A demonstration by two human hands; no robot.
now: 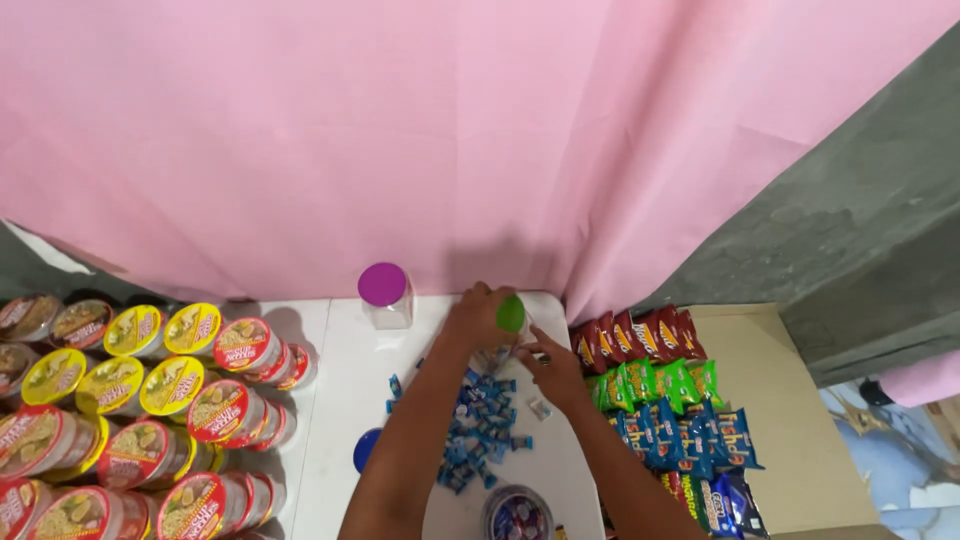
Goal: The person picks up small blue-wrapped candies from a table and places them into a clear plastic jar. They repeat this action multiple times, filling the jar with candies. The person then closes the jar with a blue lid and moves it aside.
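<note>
My left hand [478, 316] grips a green lid [511, 314] on top of a clear jar at the far edge of the white table [340, 390]. Just beside and below it, my right hand [553, 370] rests at the jar's side with fingers curled; whether it holds anything is unclear. A heap of small blue wrapped candies [482, 420] lies on the table under my forearms.
A clear jar with a purple lid [384, 287] stands at the back. A blue lid [366, 449] and an open jar of candies [517, 515] lie near me. Stacked instant-noodle cups [140, 400] fill the left; snack packets [670, 400] fill a cardboard box on the right. A pink curtain [400, 130] hangs behind.
</note>
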